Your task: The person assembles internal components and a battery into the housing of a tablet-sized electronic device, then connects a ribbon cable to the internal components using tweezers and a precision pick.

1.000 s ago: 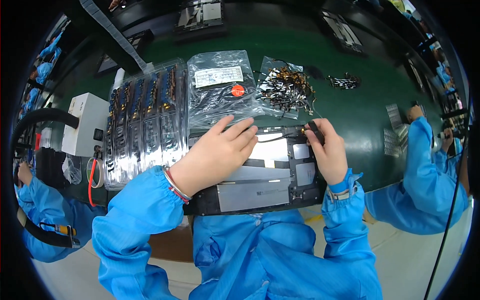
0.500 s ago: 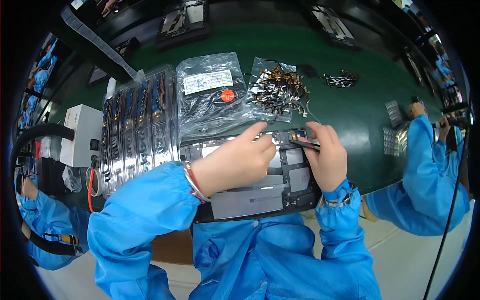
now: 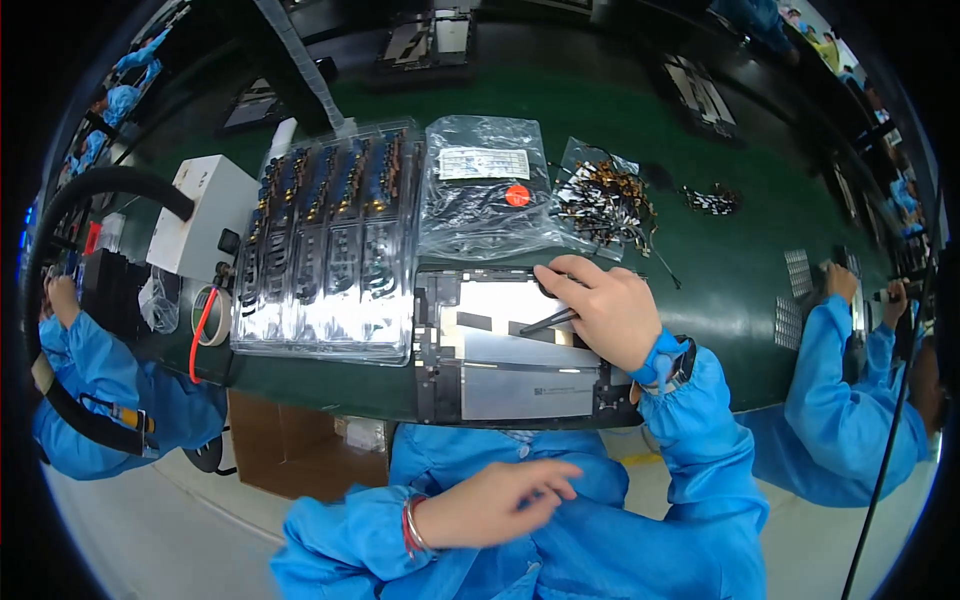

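My right hand (image 3: 608, 312) is closed around black tweezers (image 3: 547, 322), whose tips point left over an opened tablet housing (image 3: 436, 375). The housing lies flat near the table's front edge, with silver battery panels (image 3: 510, 385) and dark parts along its sides. My right hand covers part of its far right side. Below the table edge, in front of my body, is my left hand (image 3: 495, 505). Its fingers are apart and slightly blurred, with nothing seen in them.
Clear plastic trays (image 3: 330, 290) of small boards stand left of the housing. Beyond it lie a clear bag (image 3: 480, 220) and a pile of small cables (image 3: 605, 200). A white box (image 3: 200, 215) with a black hose is at left; a cardboard box (image 3: 290, 440) sits below. Co-workers' arms (image 3: 815, 350) flank me.
My left hand has left the housing and come down toward my body. My right hand with the tweezers has shifted over the housing, its tips now pointing left. The whole view has shifted.
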`<state>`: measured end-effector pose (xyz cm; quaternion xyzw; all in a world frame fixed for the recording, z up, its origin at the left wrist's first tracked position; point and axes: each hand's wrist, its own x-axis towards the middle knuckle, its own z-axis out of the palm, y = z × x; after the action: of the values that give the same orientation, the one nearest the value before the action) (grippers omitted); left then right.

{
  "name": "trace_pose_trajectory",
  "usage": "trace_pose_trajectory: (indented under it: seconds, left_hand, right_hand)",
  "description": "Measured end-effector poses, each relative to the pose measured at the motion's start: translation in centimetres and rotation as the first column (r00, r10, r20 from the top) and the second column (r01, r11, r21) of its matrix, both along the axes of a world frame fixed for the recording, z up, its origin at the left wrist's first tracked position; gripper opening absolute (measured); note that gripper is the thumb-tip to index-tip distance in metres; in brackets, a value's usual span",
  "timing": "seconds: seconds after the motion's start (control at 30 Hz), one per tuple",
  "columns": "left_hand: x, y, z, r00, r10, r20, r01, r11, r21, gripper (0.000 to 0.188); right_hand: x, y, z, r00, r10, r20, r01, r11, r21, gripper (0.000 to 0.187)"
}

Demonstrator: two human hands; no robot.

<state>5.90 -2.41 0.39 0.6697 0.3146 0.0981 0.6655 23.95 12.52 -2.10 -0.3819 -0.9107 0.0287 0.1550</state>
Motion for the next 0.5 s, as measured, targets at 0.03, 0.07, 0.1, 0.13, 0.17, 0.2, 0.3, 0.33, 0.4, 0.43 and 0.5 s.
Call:
trace_pose_trajectory:
  seconds: [0.03,0.07,0.1,0.13,0.17,0.2,0.3,0.33,0.4,0.43,0.5]
  left_hand:
    - [-0.3,-0.9,-2.5,0.953,0.26,0.156,-0.18,0.9,-0.398,0.035]
    - [-0.4,-1.4,-4.3,0.822,0.534,0.195,-0.229,0.625,-0.746,0.035]
    - [-0.3,-1.8,-5.2,0.815,0.546,0.194,-0.238,0.62,-0.748,0.035]
    - [-0.3,-2.0,-5.9,0.694,0.687,0.214,-0.244,0.505,-0.828,0.035]
    - [-0.3,-2.1,-6.4,0.554,0.806,0.21,-0.221,0.386,-0.896,0.036]
    - [0.2,-3.0,-7.1,0.487,0.846,0.218,-0.21,0.356,-0.911,0.036]
    - [0.6,-3.7,-7.5,0.505,0.843,0.188,-0.317,0.383,-0.868,0.032]
    - [0.9,-3.9,-7.2,0.506,0.84,0.195,-0.313,0.39,-0.866,0.032]
    - [1.5,-4.2,-6.2,0.503,0.841,0.199,-0.551,0.489,-0.677,0.028]
    - [2.2,-4.1,-6.2,0.508,0.837,0.204,-0.547,0.496,-0.674,0.028]
    - [4.1,-3.4,-5.9,0.257,0.912,0.32,-0.615,0.41,-0.674,0.025]
  right_hand:
    - [-0.2,0.2,-0.3,1.0,0.022,0.013,-0.022,1.0,0.008,0.047]
    - [-0.2,0.4,-0.4,0.999,0.031,0.015,-0.032,0.999,0.011,0.047]
    - [-0.3,0.5,-0.7,0.998,0.059,-0.03,-0.059,0.998,-0.002,0.045]
    - [-0.4,0.6,-0.6,0.994,0.079,-0.072,-0.08,0.997,-0.009,0.042]
    - [-0.3,0.3,-0.3,0.994,0.085,-0.069,-0.086,0.996,-0.004,0.042]
    - [-0.1,-0.5,0.1,0.997,0.072,-0.038,-0.076,0.991,-0.108,0.043]
    - [-0.2,-2.3,1.0,1.0,0.029,-0.005,-0.03,0.976,-0.215,0.041]
    - [-0.2,-2.7,1.2,1.0,0.009,-0.01,-0.011,0.969,-0.246,0.041]
    - [0.0,-2.9,1.6,1.0,-0.024,-0.015,0.018,0.947,-0.322,0.041]
    - [0.1,-3.1,1.8,0.999,-0.029,-0.013,0.024,0.948,-0.316,0.041]
    - [0.4,-3.1,2.5,0.997,-0.055,-0.05,0.035,0.939,-0.341,0.044]
